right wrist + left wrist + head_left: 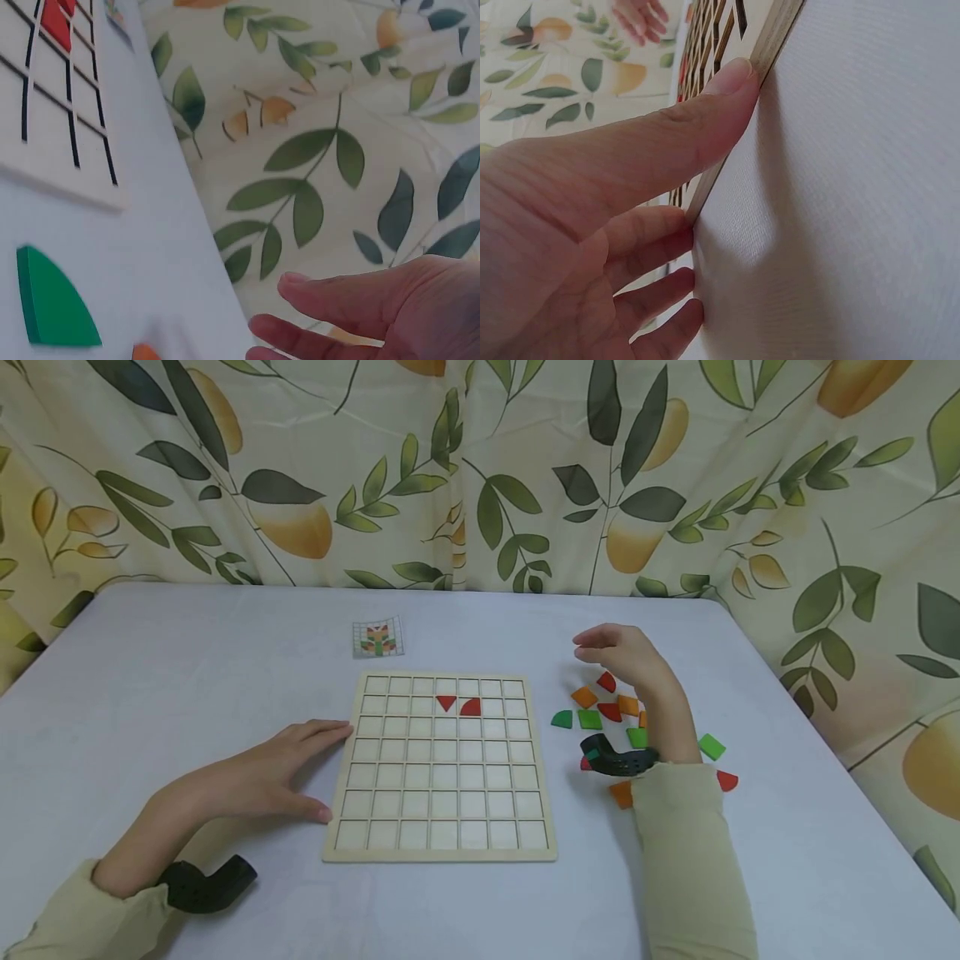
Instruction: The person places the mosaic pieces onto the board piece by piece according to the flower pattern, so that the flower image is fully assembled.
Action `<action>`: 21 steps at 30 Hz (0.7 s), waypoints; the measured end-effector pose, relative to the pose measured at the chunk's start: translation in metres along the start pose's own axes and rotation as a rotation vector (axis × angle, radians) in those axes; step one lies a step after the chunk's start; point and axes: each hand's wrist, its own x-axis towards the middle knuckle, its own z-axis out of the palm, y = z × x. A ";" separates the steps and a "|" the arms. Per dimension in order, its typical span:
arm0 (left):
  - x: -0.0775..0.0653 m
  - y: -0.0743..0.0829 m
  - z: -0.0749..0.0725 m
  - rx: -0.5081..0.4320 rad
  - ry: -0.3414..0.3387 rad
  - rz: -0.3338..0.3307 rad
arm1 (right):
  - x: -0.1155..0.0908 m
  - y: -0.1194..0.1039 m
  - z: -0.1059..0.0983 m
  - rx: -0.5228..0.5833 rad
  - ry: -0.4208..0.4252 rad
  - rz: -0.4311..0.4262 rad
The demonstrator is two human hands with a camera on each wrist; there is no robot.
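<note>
On the white cloth-covered table (pixel 247 693) we are seeing, near the middle, the square pale wooden grid board (pixel 444 777); we are judging it light and stiff, to be taken by its outer rim. The left hand (pixel 258 772) is touching its left edge with extended fingers, not clasping. The right hand (pixel 624 653) is hovering near the pieces, fingers loosely bent, grasping nothing. The small printed picture card (pixel 378 637) is lying beyond the board. Flat red, orange and green pieces (pixel 590 719) are lying rightward, while a red quarter-circle (pixel 471 707) and a red triangle (pixel 446 702) are resting on the grid; we are expecting them hard, light, somewhat slippery, better pinched by their sides. The left wrist view is showing the thumb upon the rim, and the right wrist view the thickness of a green quarter-circle (pixel 56 307), which the head view is hiding.
</note>
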 end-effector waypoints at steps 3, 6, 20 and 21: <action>0.001 0.000 0.000 0.001 -0.007 -0.003 | 0.003 0.010 -0.003 -0.001 0.000 0.041; 0.001 0.000 -0.001 0.003 -0.015 -0.007 | 0.003 0.018 -0.006 0.012 -0.009 0.079; 0.002 0.000 -0.001 -0.002 -0.009 0.001 | 0.009 0.045 -0.011 0.029 -0.042 0.232; 0.002 0.000 -0.001 -0.003 -0.010 -0.001 | 0.009 0.046 -0.011 0.028 -0.042 0.235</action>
